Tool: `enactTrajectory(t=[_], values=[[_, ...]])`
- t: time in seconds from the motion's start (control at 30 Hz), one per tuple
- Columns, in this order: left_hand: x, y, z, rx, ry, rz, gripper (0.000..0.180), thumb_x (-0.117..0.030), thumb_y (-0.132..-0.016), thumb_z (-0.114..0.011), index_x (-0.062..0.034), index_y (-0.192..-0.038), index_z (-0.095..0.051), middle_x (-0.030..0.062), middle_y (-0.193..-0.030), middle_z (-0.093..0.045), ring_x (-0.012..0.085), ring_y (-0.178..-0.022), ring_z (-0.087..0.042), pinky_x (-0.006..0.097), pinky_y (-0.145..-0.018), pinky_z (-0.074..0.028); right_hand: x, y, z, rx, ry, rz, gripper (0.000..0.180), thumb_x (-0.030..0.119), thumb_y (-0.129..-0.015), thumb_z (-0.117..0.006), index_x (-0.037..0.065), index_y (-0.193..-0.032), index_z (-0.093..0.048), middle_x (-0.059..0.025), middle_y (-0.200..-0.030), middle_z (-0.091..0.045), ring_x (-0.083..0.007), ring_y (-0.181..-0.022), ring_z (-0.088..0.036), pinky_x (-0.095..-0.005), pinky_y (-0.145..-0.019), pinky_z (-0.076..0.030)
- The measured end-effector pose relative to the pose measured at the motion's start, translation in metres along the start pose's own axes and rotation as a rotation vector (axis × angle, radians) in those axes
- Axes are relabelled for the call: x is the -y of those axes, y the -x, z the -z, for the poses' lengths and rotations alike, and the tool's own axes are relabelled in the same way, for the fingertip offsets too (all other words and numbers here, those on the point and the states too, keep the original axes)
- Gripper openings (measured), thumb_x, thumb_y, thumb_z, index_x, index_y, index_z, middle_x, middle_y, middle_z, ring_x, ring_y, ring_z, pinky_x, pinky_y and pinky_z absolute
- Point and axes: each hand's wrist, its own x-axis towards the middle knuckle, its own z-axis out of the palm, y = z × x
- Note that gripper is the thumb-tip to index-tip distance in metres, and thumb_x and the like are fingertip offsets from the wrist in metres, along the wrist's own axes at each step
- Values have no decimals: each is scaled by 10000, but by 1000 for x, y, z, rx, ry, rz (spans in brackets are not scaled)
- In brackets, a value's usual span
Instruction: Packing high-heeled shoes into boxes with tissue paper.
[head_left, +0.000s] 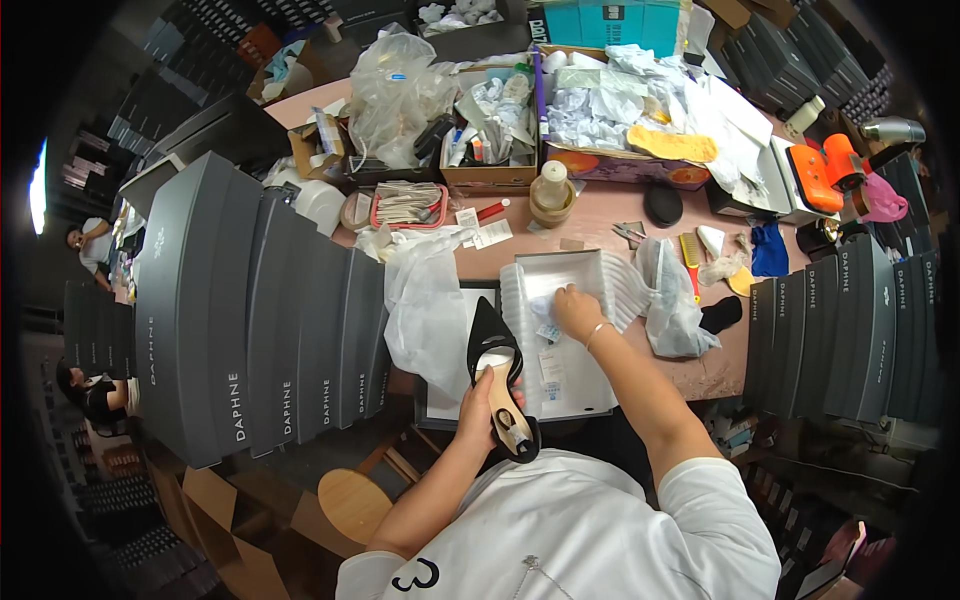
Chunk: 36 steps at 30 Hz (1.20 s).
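Note:
My left hand (477, 414) is closed around a black pointed-toe shoe (490, 328). The shoe has a pale insole and an ankle strap, its toe pointing away from me. To the right, my right hand (578, 314) reaches into an open shoebox (582, 372), fingers bent together. What they pinch, if anything, is hidden. A small whitish packet (547, 333) lies just below those fingers, and printed slips (551, 370) rest lower in the box. Ribbed white foam wrap (622, 285) lines its sides. White tissue paper (425, 300) spreads left of the shoe.
Dark shoeboxes stand in stacks at left (195, 320) and right (865, 320). Behind the work area are a bottle (552, 195), a pink basket (410, 222) and a carton of crumpled paper (620, 160). A brush (690, 262) and plastic bag (670, 315) lie at right. A wooden stool (354, 504) stands below.

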Motion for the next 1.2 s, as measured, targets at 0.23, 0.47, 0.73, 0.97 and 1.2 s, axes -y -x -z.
enactTrajectory(t=[0.23, 0.47, 0.73, 0.97, 1.2], values=[[-11, 1, -11, 38, 141, 61, 533, -614, -841, -574, -112, -1016, -543, 49, -750, -556, 175, -650, -585, 321, -618, -532, 63, 80, 96, -264, -562, 267, 159, 69, -765, -606, 70, -920, -573, -130, -904, -579, -353, -761, -613, -423, -646, -503], [9, 17, -9, 80, 97, -40, 439, -522, -932, -500, -92, -1011, -531, 31, -791, -557, 132, -661, -558, 279, -591, -490, 125, 66, 48, -409, -248, 344, 646, 124, -659, -689, 117, -1274, -488, -191, -1385, -383, -349, -1256, -384, -483, -1032, -283], [17, 31, -10, 138, 52, -101, 525, -529, -957, -434, -101, -1261, -429, 60, -1132, -562, 172, -951, -593, 333, -758, -512, 129, 86, 52, -6, -382, 348, 661, 211, -805, -614, 143, -1416, -372, -223, -1461, -291, -404, -1356, -269, -600, -1051, -253], [7, 22, -3, 149, 58, -188, 573, -512, -960, -439, -103, -1343, -315, 114, -1276, -479, 234, -1105, -557, 374, -861, -504, 128, 92, 68, 34, -334, 391, 754, 221, -742, -657, 217, -1436, -363, -189, -1514, -222, -379, -1391, -214, -604, -1083, -188], [15, 25, -9, 87, 19, -110, 465, -531, -958, -425, -79, -1027, -510, 59, -756, -571, 163, -613, -578, 276, -547, -486, 132, 69, 52, -157, -344, 358, 736, 195, -726, -677, 186, -1407, -396, -172, -1500, -255, -380, -1375, -241, -589, -1084, -188]])
